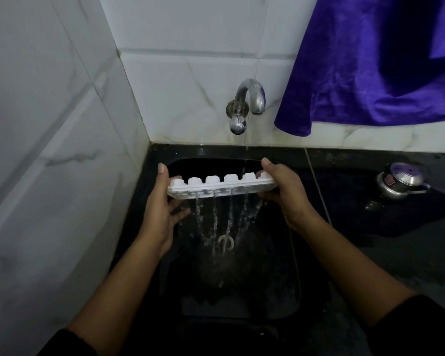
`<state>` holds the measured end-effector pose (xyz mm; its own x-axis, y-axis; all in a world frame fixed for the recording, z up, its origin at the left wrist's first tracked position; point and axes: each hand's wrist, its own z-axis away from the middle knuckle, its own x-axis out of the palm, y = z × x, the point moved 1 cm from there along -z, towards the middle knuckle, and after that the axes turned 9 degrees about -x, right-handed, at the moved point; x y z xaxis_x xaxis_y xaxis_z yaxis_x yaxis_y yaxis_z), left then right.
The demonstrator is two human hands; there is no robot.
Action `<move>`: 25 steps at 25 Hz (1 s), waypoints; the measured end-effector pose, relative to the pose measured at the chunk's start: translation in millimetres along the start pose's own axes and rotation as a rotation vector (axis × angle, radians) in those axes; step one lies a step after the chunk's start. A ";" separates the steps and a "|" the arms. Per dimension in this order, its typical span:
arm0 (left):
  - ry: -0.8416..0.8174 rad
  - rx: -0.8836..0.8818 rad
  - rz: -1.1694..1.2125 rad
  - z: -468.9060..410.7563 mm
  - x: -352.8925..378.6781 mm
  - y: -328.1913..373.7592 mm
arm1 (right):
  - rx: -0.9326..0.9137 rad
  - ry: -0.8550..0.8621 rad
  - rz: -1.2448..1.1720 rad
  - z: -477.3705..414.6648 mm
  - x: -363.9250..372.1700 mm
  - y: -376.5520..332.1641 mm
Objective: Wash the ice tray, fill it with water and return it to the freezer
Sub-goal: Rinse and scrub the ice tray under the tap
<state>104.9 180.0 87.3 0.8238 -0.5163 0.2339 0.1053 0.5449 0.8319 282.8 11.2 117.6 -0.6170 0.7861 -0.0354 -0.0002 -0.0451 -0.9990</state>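
A white plastic ice tray [220,187] is held over the dark sink [288,265], tipped so the bottoms of its cups face up and away from me. Water pours off its near edge in several streams toward the drain [225,242]. My left hand [162,201] grips the tray's left end, thumb up along its side. My right hand [284,190] grips the right end, thumb on top. A thin stream falls from the chrome tap [247,104] onto the tray near its right end.
White marble-patterned tiles form the left and back walls. A purple cloth [370,60] hangs at the upper right. On the black counter to the right stands a small steel pot with a lid [400,182]. A thin cord runs down across the sink's right edge.
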 end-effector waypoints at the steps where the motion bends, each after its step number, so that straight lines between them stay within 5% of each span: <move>1: -0.001 0.033 0.012 2.2 2.6 9.1 | -0.045 0.007 0.000 -0.8 -1.1 -8.2; 5: -0.067 0.264 0.188 3.3 3.9 23.6 | -0.217 0.056 -0.020 8.9 3.7 -27.0; 7: -0.079 0.243 0.160 -1.7 -3.9 1.5 | -0.207 0.139 0.003 15.8 8.0 -0.6; 11: 0.010 -0.152 0.020 -16.3 -31.4 -55.4 | 0.468 0.135 -0.203 26.1 26.1 70.5; 15: -0.003 -0.093 0.052 -26.0 -38.1 -52.2 | 0.402 0.193 -0.267 22.9 24.8 77.6; 19: 0.041 -0.169 -0.024 -25.0 -29.5 -49.5 | 0.550 0.057 -0.109 24.1 31.3 74.2; 21: 0.008 -0.091 -0.029 -25.4 -18.7 -28.4 | 0.424 0.089 -0.074 10.9 26.7 46.8; 25: -0.074 0.333 0.108 -15.5 -2.6 12.7 | -0.055 0.217 -0.161 3.2 13.6 -4.2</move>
<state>112.8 198.4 89.5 0.7765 -0.5203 0.3554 -0.1780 0.3600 0.9158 272.0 20.0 121.4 -0.4293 0.8945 0.1249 -0.0380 0.1202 -0.9920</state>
